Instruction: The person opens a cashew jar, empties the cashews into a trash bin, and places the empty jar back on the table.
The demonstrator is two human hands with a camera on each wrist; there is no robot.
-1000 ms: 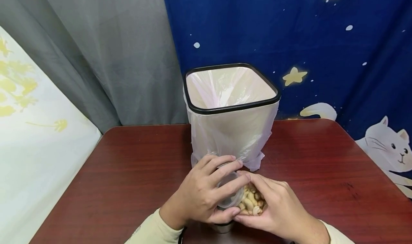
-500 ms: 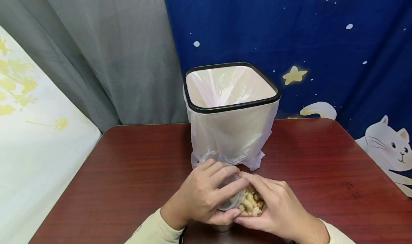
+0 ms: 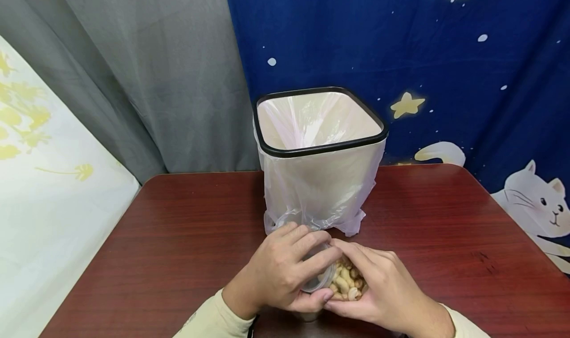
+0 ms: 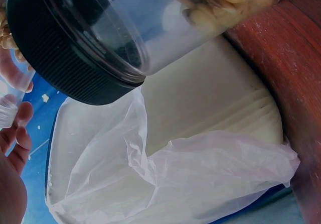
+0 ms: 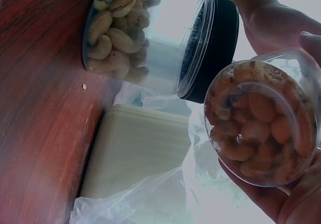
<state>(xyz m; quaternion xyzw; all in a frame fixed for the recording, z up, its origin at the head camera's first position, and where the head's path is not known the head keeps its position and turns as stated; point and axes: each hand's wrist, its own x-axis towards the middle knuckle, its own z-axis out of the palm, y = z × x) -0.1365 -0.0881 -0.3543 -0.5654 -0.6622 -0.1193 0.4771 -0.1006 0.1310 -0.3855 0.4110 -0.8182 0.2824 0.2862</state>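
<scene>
My right hand (image 3: 392, 283) grips a clear plastic jar of cashews (image 3: 345, 281), fingers above and thumb below. The jar is tipped sideways, and its round bottom faces the right wrist camera. My left hand (image 3: 280, 271) curls fingers and thumb round the clear lid (image 3: 321, 280) at the jar's other end; its ribbed edge shows in the left wrist view. Below both hands, another clear jar with a black ribbed lid (image 4: 75, 48) stands on the table, partly filled with cashews (image 5: 118, 43). In the head view the hands hide most of it.
A cream bin with a black rim (image 3: 320, 149) and a thin plastic liner (image 3: 311, 189) stands behind the hands on the reddish-brown table (image 3: 200, 229). A small crumb (image 5: 84, 87) lies near the lidded jar. Grey (image 3: 156, 71) and blue (image 3: 334, 31) curtains hang beyond.
The left fingers have curled down and closer round the clear lid, covering more of the lidded jar below. The right hand and its jar have barely moved.
</scene>
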